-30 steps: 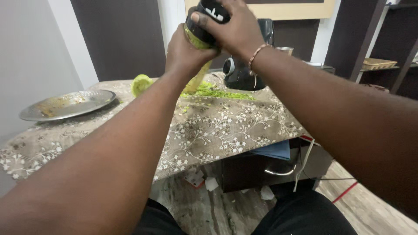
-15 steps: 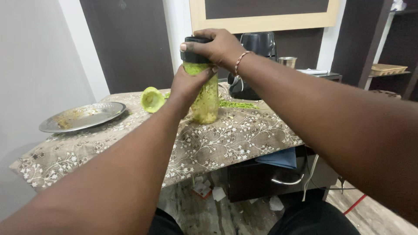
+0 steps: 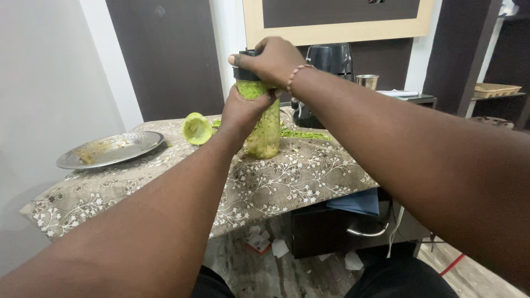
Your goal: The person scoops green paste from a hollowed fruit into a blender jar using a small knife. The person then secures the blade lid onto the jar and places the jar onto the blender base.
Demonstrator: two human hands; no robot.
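Green paste smears the inside of the clear jar (image 3: 264,129) you have in both hands. It stands upright on the patterned tablecloth (image 3: 287,176), near the middle of the table and toward its far edge. Your left hand (image 3: 243,110) is wrapped around the jar's upper body, fingers curled tight against the wall. Your right hand (image 3: 273,58) sits on top, clamped over the black cap (image 3: 245,72), thumb and fingers pressed around its rim. A beaded bracelet (image 3: 295,74) circles your right wrist.

Just left of the jar, apart from it, a green lid (image 3: 196,128) lies tipped on the cloth, hollow side facing you. Further left, near the table's edge, a steel plate (image 3: 110,149) carries scraps of food. Behind the jar, a strip of green chopped bits (image 3: 303,134) lies on the cloth, running right.

Behind your right hand stands a black mixer base (image 3: 326,66), partly hidden by hand and forearm. A small steel cup (image 3: 366,81) stands to its right on a dark shelf.

Under the table: a dark drawer unit (image 3: 337,226) with a metal handle, a blue sheet (image 3: 359,201) lying on top of it, and paper scraps (image 3: 279,247) on the floor.
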